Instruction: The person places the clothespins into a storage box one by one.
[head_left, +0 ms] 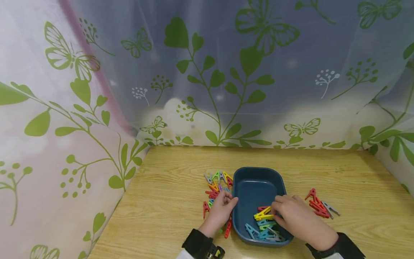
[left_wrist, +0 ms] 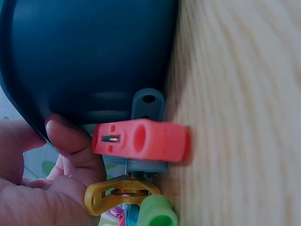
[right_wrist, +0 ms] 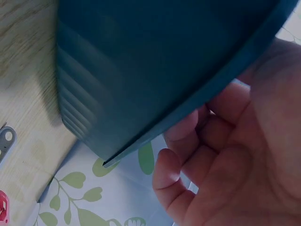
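A dark blue plastic tray (head_left: 258,187) stands on the table, its near end holding several clothespins in teal (head_left: 251,231), green and grey, with a red one (head_left: 262,208) higher up. My left hand (head_left: 220,212) pinches the tray's left rim between thumb and fingers; the left wrist view shows fingers (left_wrist: 70,141) under that rim. Reaching over the right rim, my right hand (head_left: 295,217) pinches the end of a yellow clothespin (head_left: 263,214) inside the tray. In the right wrist view the tray wall hides the clothespin, and the curled fingers (right_wrist: 167,169) show beyond the rim.
Left of the tray lies a pile of mixed clothespins (head_left: 213,187), partly under my left hand. Several red clothespins (head_left: 318,208) and a grey one (head_left: 330,209) lie to the right. Behind the wooden table (head_left: 155,201) hangs a leaf-patterned curtain (head_left: 207,90).
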A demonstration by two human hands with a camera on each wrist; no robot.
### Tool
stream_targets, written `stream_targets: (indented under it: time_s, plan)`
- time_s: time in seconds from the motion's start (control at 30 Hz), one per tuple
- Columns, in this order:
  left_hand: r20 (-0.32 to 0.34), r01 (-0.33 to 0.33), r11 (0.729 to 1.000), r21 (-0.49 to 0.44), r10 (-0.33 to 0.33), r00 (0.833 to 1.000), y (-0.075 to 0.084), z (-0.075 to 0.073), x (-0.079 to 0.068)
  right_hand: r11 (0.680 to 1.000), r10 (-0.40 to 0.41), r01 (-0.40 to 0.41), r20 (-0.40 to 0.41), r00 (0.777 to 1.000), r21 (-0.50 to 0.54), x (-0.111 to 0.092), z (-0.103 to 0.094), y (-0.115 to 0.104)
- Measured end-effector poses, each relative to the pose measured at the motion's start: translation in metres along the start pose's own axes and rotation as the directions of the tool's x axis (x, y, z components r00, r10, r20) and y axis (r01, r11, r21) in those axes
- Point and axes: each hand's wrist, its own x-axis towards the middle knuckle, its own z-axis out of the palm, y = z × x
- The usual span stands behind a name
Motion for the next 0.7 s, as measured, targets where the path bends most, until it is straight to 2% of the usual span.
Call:
stream_targets:
  time_s: [0.47,0.7]
  plan:
    - [0.006,-0.01,1.0,-0.001,0.01,1.0,-0.0014,0.0006,0.0001,0.999,0.011,-0.013,0.066,0.998,0.038,0.0005,0.0051,0.0039]
    - [0.002,-0.004,1.0,-0.004,0.004,1.0,0.0005,0.0004,-0.0004,0.999,-0.003,0.003,0.002,1.0,0.046,-0.0003,-0.0033,0.0028]
